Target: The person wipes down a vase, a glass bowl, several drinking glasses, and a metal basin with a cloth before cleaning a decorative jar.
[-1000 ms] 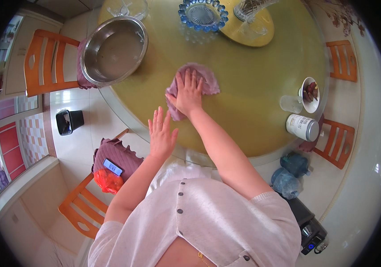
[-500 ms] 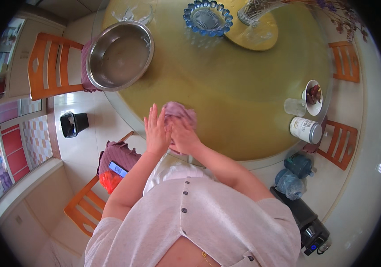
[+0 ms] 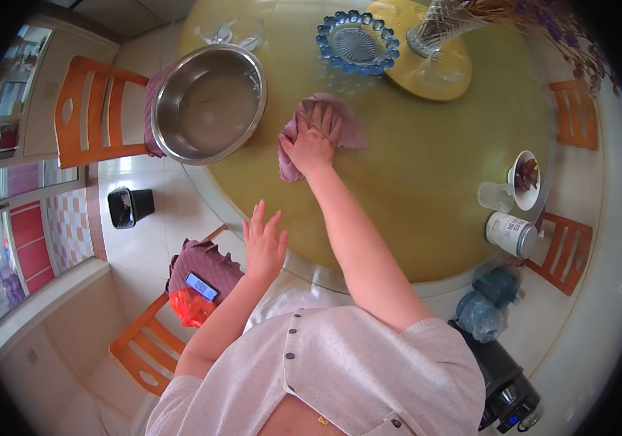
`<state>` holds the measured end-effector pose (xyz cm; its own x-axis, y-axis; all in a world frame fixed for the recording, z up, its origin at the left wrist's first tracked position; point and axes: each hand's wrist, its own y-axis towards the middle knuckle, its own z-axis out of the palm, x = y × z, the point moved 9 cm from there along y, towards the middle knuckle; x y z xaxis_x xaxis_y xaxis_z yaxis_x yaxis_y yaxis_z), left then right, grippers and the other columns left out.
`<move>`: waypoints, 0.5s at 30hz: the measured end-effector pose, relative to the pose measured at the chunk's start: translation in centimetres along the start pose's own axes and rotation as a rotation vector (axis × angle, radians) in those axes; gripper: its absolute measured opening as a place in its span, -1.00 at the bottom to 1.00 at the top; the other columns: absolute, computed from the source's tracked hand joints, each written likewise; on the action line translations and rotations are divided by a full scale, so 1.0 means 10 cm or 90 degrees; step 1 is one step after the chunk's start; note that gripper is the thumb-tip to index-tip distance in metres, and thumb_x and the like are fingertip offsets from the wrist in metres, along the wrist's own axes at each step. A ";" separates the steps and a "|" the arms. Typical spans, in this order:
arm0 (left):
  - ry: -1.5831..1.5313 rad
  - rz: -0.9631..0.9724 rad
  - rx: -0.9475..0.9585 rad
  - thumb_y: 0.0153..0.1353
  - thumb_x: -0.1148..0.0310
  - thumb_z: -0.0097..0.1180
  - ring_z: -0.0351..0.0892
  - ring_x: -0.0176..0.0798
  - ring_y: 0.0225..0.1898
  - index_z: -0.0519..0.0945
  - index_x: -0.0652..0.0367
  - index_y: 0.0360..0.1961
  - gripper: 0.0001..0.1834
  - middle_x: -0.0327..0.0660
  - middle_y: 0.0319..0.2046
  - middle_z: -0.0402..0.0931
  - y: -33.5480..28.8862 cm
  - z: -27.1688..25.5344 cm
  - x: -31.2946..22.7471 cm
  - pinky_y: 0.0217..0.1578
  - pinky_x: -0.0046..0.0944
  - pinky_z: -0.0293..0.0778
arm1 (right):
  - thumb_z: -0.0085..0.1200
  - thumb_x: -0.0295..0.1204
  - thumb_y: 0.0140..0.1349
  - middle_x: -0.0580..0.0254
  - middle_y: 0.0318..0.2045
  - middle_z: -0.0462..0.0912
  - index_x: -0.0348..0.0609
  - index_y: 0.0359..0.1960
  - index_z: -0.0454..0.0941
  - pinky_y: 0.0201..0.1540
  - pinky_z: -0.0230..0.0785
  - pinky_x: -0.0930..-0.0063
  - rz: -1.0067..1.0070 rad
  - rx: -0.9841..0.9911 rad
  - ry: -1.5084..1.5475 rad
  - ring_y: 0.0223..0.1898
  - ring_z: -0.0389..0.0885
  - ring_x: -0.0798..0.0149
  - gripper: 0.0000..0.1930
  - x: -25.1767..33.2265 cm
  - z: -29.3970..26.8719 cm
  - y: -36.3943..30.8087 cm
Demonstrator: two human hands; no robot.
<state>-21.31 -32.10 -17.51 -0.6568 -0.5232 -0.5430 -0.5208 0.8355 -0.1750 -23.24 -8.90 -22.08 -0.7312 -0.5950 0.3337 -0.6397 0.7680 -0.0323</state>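
Observation:
My right hand (image 3: pixel 313 149) lies flat on a mauve cloth (image 3: pixel 290 166), fingers spread, pressing it against the round yellow-green tabletop (image 3: pixel 412 196). The cloth is spread out under the palm, and its far right part is smeared by motion. Near the table's front left edge, my left hand (image 3: pixel 264 247) hovers with its fingers apart and nothing in it. A large steel basin (image 3: pixel 263 109) of cloudy water stands left of the cloth. Beyond the cloth is a clear glass dish with a blue beaded rim (image 3: pixel 358 45).
A glass vase (image 3: pixel 427 33) with dried flowers stands on a yellow round board (image 3: pixel 452 87). At the right are a white bowl (image 3: pixel 520 200) of dark reddish food, a glass (image 3: pixel 495 196) and a white jar (image 3: pixel 510 234). A chair (image 3: pixel 82 116) stands left of the basin.
My right hand has moved forward across the table with the cloth, which is now spread out instead of bunched. My left hand has come away from it, lower and nearer me.

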 end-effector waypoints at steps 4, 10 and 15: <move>-0.024 -0.003 -0.051 0.20 0.42 0.04 0.05 0.13 0.34 0.41 0.21 0.09 -0.59 0.07 0.33 0.06 -0.01 -0.09 0.09 0.30 0.16 -0.03 | -0.10 0.11 0.19 0.11 0.41 0.01 0.19 0.36 0.14 0.39 -0.45 -0.14 -0.202 0.049 -0.019 0.44 -0.20 0.00 -0.29 0.31 0.21 -0.14; -0.376 -0.175 -0.234 0.31 0.32 -0.05 0.26 0.01 0.23 0.34 0.25 0.15 -0.58 0.00 0.22 0.26 0.28 -0.23 0.90 0.24 -0.08 0.11 | -0.04 0.10 0.15 0.17 0.38 0.08 0.18 0.33 0.21 0.37 -0.33 -0.15 -0.438 0.211 0.022 0.43 -0.15 0.01 -0.29 0.98 0.35 -1.14; -0.825 -0.454 -0.308 0.28 -0.15 -0.08 0.36 -0.05 0.16 0.15 0.18 0.26 -0.27 -0.09 0.19 0.28 0.75 -0.45 1.27 0.19 0.06 0.12 | 0.00 0.12 0.11 0.17 0.39 0.07 0.18 0.33 0.22 0.37 -0.35 -0.17 -0.464 0.247 0.013 0.42 -0.11 0.04 -0.26 0.67 0.36 -2.22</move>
<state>-36.02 -33.26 -22.00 0.5646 -0.0639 -0.8229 -0.7962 0.2206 -0.5634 -14.83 -30.80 -22.54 -0.0984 -0.9054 0.4129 -0.9911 0.0519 -0.1223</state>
